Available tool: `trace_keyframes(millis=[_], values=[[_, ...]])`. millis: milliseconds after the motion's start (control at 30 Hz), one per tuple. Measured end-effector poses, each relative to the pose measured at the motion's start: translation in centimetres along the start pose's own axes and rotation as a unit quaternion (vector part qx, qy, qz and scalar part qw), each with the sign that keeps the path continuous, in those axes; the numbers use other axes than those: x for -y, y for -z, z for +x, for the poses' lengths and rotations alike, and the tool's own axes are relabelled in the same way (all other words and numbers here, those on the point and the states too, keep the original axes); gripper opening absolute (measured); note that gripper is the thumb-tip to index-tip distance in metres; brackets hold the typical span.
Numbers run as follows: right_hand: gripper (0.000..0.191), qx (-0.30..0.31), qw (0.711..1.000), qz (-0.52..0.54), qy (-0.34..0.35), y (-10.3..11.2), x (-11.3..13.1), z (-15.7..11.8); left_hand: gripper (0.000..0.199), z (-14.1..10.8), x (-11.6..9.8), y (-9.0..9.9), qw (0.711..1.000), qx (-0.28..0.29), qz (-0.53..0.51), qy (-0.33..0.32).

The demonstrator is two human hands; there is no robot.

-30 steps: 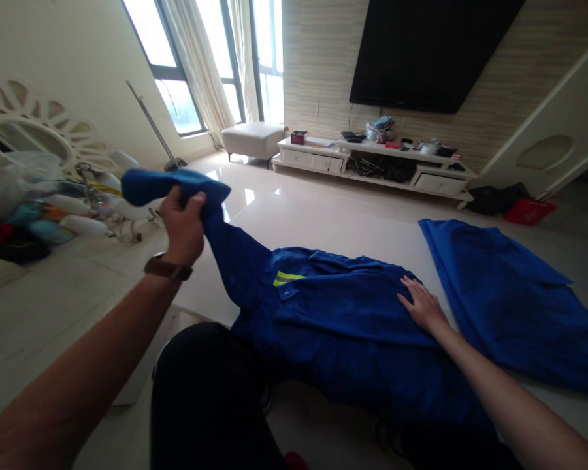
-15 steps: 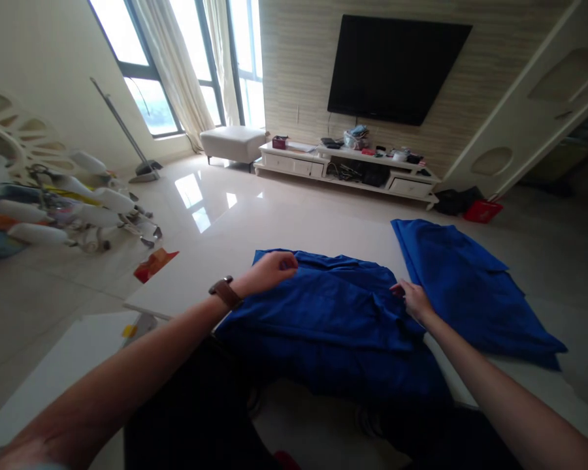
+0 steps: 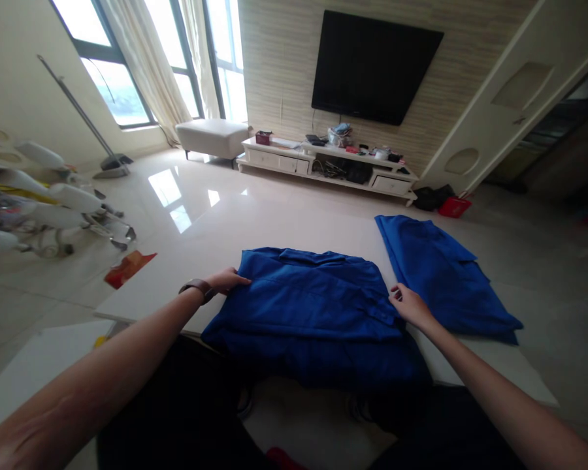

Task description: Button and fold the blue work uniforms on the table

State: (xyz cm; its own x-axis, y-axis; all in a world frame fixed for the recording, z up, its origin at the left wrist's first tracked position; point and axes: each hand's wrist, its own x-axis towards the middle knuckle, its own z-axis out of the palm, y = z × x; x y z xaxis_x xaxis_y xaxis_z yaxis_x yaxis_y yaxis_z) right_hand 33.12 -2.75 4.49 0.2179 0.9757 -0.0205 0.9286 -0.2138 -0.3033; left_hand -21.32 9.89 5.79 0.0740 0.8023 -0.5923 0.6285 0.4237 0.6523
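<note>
A blue garment [image 3: 304, 300] lies spread on the white table [image 3: 186, 287] in front of me, its near part hanging over the edge. My left hand [image 3: 229, 281] pinches its left edge, a brown-strapped watch on the wrist. At the garment's right edge is my right hand [image 3: 406, 303], fingers curled at the cloth by a sleeve-like fold. A second blue garment [image 3: 441, 281], folded, lies on the table to the right, apart from the first.
An orange-red packet [image 3: 130, 268] lies beyond the table's left side. Further off stand a TV cabinet [image 3: 323, 162], a white ottoman [image 3: 212, 136], a dustpan [image 3: 114, 166] and a red bag [image 3: 455, 207].
My left hand has come down from above the cloth onto its left edge. The garment lies flatter along its far side. My right hand stays by the right edge. The view has shifted.
</note>
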Motion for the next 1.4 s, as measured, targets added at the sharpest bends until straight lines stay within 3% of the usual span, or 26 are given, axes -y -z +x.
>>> trace_keyframes(millis=[33,100,167,200,267,333,400,667,833,900,967,1067,1167,1233,1267,1333,1400], values=[[0.032,-0.02,0.998,-0.007,0.051,-0.1,0.5,-0.4,0.054,-0.3,-0.2,-0.3,1.0,-0.021,0.006,-0.006],[0.042,-0.03,0.985,-0.028,0.17,-0.8,2.0,-1.6,0.053,-1.1,-0.4,-1.3,0.99,-0.12,0.056,-0.052],[0.051,0.013,0.969,-0.065,0.238,-1.9,3.7,-2.7,0.056,-2.3,-0.4,-3.0,0.95,-0.221,0.15,-0.159],[0.054,0.04,0.966,-0.085,0.243,-2.6,4.4,-3.1,0.057,-2.9,-0.2,-4.1,0.925,-0.236,0.203,-0.219],[0.057,0.082,0.964,-0.113,0.225,-3.9,5.2,-3.3,0.06,-3.6,0.4,-6.4,0.888,-0.18,0.296,-0.3],[0.058,0.098,0.966,-0.124,0.204,-5.0,5.3,-2.8,0.061,-3.6,1.0,-8.1,0.877,-0.101,0.359,-0.304],[0.059,0.094,0.968,-0.127,0.195,-5.8,5.0,-1.8,0.062,-2.8,1.2,-8.8,0.875,-0.064,0.387,-0.284],[0.059,0.089,0.97,-0.135,0.181,-6.3,5.8,4.5,0.062,3.8,-1.8,-6.2,0.866,-0.069,0.401,-0.291],[0.061,0.085,0.971,-0.144,0.174,-6.6,7.0,9.9,0.063,9.0,-3.9,-3.4,0.864,-0.066,0.4,-0.298],[0.06,0.077,0.969,-0.162,0.169,-6.3,8.1,12.4,0.061,10.7,-5.8,-2.4,0.86,-0.079,0.408,-0.296],[0.059,0.05,0.967,-0.197,0.151,-5.8,10.3,14.9,0.057,11.6,-8.7,-2.2,0.853,-0.129,0.416,-0.286],[0.056,-0.007,0.966,-0.222,0.134,-4.8,15.2,16.6,0.056,10.6,-13.9,-4.1,0.858,-0.208,0.378,-0.278],[0.053,-0.038,0.966,-0.16,0.198,-3.4,19.6,13.8,0.055,6.9,-16.2,-6.8,0.877,-0.175,0.309,-0.324],[0.049,-0.029,0.948,-0.125,0.292,-2.1,20.2,9.1,0.052,3.2,-14.3,-7.7,0.854,-0.095,0.325,-0.396],[0.047,-0.015,0.935,-0.122,0.333,-1.5,19.5,6.1,0.053,1.2,-12.1,-7.8,0.841,-0.064,0.347,-0.411],[0.045,0.034,0.919,-0.127,0.373,-0.7,16.7,-0.6,0.063,-3.0,-6.0,-7.8,0.836,-0.034,0.396,-0.378],[0.06,0.081,0.922,-0.122,0.357,-1.1,12.5,-7.3,0.089,-6.8,1.0,-8.1,0.831,-0.054,0.456,-0.313]])
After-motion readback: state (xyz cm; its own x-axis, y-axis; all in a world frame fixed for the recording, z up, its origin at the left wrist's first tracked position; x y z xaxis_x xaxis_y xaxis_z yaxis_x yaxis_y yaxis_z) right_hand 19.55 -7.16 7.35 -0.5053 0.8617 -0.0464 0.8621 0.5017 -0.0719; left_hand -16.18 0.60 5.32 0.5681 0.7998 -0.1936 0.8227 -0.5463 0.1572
